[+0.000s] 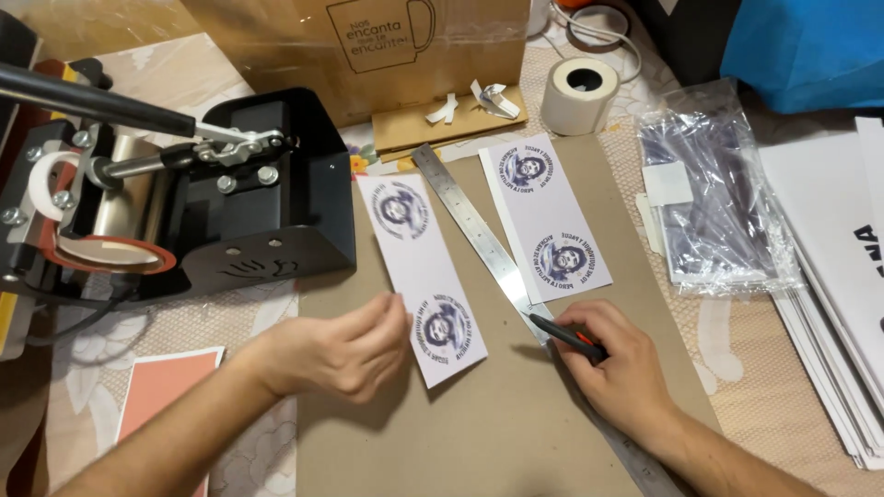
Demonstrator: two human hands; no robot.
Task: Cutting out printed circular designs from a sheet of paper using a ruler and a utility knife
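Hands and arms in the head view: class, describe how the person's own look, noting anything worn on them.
Both forearms are bare as far as the picture shows, with no sleeves in view. The left hand and right hand wear no gloves, and no rings, watch or bracelet are visible. Fingernails look short and unpainted.

Warm, even indoor light from above; soft shadows pool under both hands. Glare streaks the plastic bags (727, 212) (right of centre). Focus sharp, edges slightly bowed.

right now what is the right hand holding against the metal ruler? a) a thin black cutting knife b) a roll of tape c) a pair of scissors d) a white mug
a: the right hand grips a thin black knife with its tip at the edge of the metal ruler.
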